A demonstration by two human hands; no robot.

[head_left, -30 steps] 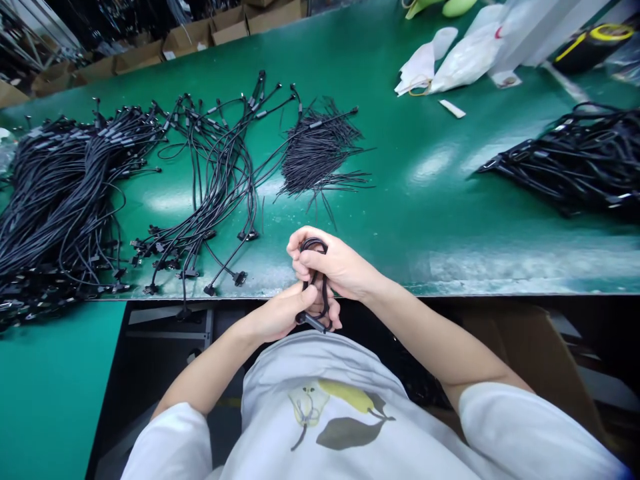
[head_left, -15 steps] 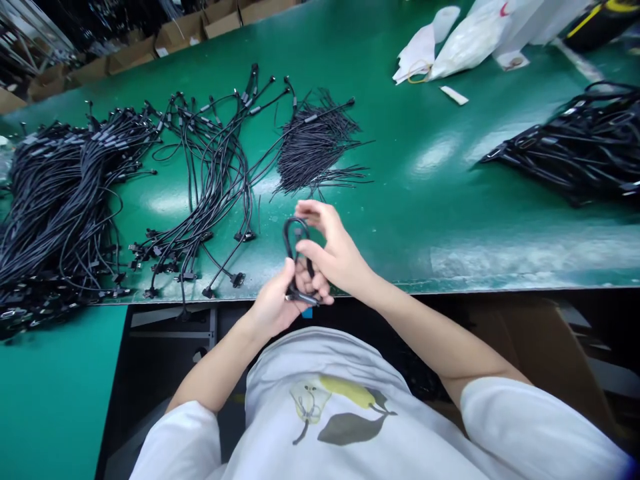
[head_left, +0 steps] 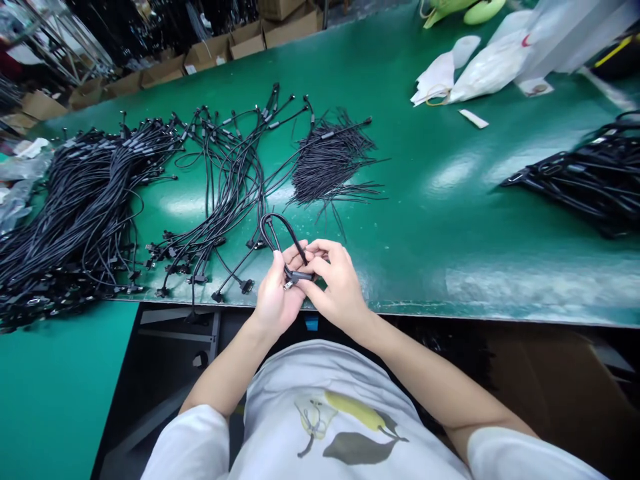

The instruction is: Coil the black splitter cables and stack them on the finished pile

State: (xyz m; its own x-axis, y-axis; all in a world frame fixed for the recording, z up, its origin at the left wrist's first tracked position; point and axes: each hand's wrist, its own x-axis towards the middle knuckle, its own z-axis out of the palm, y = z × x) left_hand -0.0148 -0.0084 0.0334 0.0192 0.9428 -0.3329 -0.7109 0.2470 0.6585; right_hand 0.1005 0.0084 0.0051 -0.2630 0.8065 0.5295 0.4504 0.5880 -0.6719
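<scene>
Both of my hands hold one black cable (head_left: 286, 225), bent into loops, just over the table's front edge. My left hand (head_left: 280, 297) is closed on it from the left, thumb against the loops. From the right, the fingers of my right hand (head_left: 336, 283) pinch the cable by a thick dark section; a small metal-tipped connector shows beside it. Beyond my hands lies a pile of thin black ties (head_left: 327, 163). To its left a loose bunch of black cables (head_left: 220, 180) with connectors at their ends is spread on the table.
A large heap of cables (head_left: 85, 200) covers the left of the green table (head_left: 415, 220). Looped black cables (head_left: 575, 173) lie at the right. White bags (head_left: 490, 73) and a small white strip (head_left: 473, 119) are at the back right. Cardboard boxes (head_left: 207, 55) line the far edge.
The looped cable has opened into a larger loop leaning left and away from me. My right hand has come down and closed on the cable. The view has shifted slightly.
</scene>
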